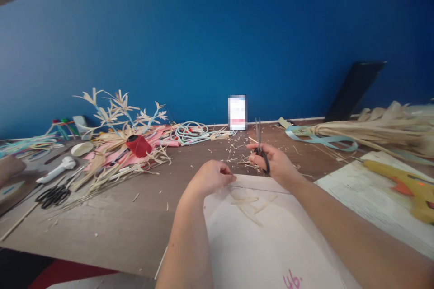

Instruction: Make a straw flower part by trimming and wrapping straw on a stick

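My right hand (pixel 273 161) grips a pair of scissors (pixel 258 133) with black handles, its blades pointing up and away toward the wall. Over the far edge of a white paper sheet (pixel 257 244) is my left hand (pixel 215 176), its fingers curled together. Whatever those fingers pinch is hidden or too small to make out. Thin pale strips (pixel 249 203) of dried husk or straw lie on the sheet just below both hands. Small pale clippings (pixel 233 153) are scattered on the brown table beyond them.
On the left are husk flowers (pixel 117 108) on blue stems, a red thread spool (pixel 138 145), black-handled scissors (pixel 54 195) and a white glue gun (pixel 57 170). A yellow glue gun (pixel 396 178) and a husk bundle (pixel 383 128) lie right. Another person's hand (pixel 11 169) shows far left.
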Demonstrator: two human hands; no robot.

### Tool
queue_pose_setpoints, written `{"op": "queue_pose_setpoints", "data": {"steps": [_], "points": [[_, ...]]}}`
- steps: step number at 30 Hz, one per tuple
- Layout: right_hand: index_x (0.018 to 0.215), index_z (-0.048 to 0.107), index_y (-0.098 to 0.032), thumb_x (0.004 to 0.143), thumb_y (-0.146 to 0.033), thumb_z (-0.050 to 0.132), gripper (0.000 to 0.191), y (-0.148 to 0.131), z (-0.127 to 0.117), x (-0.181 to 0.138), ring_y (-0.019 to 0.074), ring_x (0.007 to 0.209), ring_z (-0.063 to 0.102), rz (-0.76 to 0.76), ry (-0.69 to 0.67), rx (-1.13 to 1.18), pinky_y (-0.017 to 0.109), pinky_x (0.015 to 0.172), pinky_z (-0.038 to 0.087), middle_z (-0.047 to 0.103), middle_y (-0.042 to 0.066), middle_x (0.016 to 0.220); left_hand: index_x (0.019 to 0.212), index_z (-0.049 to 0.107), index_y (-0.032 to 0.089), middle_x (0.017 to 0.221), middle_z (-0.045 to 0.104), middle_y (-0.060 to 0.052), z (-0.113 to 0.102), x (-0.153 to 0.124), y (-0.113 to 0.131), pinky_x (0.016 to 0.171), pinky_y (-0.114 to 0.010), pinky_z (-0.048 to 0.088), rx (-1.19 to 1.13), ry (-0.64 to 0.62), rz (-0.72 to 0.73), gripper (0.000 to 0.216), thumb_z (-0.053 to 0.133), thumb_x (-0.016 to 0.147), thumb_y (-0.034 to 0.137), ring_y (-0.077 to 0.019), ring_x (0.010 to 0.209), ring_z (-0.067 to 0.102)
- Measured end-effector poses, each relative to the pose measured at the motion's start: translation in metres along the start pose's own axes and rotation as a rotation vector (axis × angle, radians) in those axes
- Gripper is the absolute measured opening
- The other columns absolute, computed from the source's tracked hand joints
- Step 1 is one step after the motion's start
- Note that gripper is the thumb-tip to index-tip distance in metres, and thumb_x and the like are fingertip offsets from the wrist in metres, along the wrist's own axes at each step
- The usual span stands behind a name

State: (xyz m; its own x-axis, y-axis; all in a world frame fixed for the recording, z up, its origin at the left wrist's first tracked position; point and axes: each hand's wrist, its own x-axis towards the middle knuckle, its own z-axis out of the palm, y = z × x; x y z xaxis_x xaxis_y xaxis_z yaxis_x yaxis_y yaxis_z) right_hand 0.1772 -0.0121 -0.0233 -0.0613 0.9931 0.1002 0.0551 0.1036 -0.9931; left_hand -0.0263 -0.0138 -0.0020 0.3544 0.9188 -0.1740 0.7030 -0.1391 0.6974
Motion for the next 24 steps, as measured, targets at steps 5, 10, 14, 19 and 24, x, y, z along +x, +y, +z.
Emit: {"op": "queue_pose_setpoints", "data": {"steps": [5,10,14,19,24], "points": [[0.106,0.058,-0.019,0.063,-0.040,0.069,0.049,-0.002,0.000,-0.001,0.0142,0.065,0.056,0.028,0.002,0.022,0.025,0.053,0.041,0.059,0.001,0.074,0.079,0.071,0.023,0.075,0.062,-0.001,0.008,-0.002,0.012,0.053,-0.021,0.035,0.134,0.004,0.176,0.021,0.055,0.065,0.026,-0.0117,0.061,0.052],[0.105,0.059,-0.020,0.064,-0.039,0.069,0.047,-0.001,0.000,-0.001,0.0136,0.064,0.055,0.011,-0.002,0.007,0.025,0.054,0.042,0.059,0.001,0.074,0.083,0.071,0.027,0.076,0.063,0.000,0.019,-0.001,0.017,0.051,-0.022,0.035,0.254,-0.117,0.217,0.030,0.052,0.062,0.019,-0.0117,0.058,0.052],[0.102,0.060,-0.019,0.063,-0.040,0.069,0.045,0.000,0.001,-0.001,0.0146,0.066,0.057,0.008,0.000,-0.009,0.027,0.057,0.043,0.060,0.001,0.072,0.078,0.071,0.024,0.079,0.065,-0.001,0.023,0.001,0.018,0.051,-0.022,0.035,0.296,-0.127,0.202,0.027,0.053,0.059,0.018,-0.0130,0.060,0.053],[0.102,0.060,-0.020,0.065,-0.039,0.069,0.043,0.003,0.000,0.000,0.0151,0.067,0.057,-0.004,-0.011,-0.039,0.027,0.060,0.044,0.061,0.001,0.073,0.070,0.069,0.021,0.078,0.066,-0.002,0.023,0.001,0.018,0.048,-0.022,0.034,0.312,-0.134,0.162,0.022,0.053,0.057,0.016,-0.0130,0.058,0.053],[0.103,0.059,-0.019,0.067,-0.040,0.066,0.042,0.007,0.000,0.001,0.0168,0.069,0.058,-0.013,-0.017,-0.049,0.028,0.060,0.045,0.061,0.003,0.073,0.072,0.069,0.021,0.083,0.064,-0.002,0.018,0.001,0.017,0.053,-0.021,0.038,0.269,-0.100,0.190,0.021,0.052,0.060,0.015,-0.0132,0.064,0.055]]}}
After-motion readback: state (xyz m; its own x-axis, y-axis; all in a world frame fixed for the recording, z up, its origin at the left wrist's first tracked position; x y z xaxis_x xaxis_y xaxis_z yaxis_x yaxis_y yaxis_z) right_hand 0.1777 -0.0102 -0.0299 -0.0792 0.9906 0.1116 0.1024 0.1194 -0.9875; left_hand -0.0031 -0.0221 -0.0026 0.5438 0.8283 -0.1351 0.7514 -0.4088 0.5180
